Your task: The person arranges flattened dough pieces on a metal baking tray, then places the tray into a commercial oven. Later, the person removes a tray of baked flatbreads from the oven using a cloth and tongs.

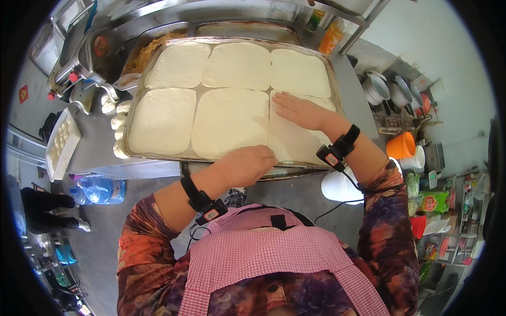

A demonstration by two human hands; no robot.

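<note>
We have open air over the left dough sheets [162,121] and a free strip of table [355,97] right of the tray [335,84]; dough balls [118,122] and a metal machine [94,57] obstruct the left, bottles [332,37] the far right

Fisheye view from the head, facing down, near the tray [174,157]

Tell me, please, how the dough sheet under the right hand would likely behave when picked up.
The dough sheet would probably droop, since it looks thin and broad. It might stretch if lifted by one corner, as its pale surface looks raw. It may cling to the neighbouring sheet, which lies close beside it.
</note>
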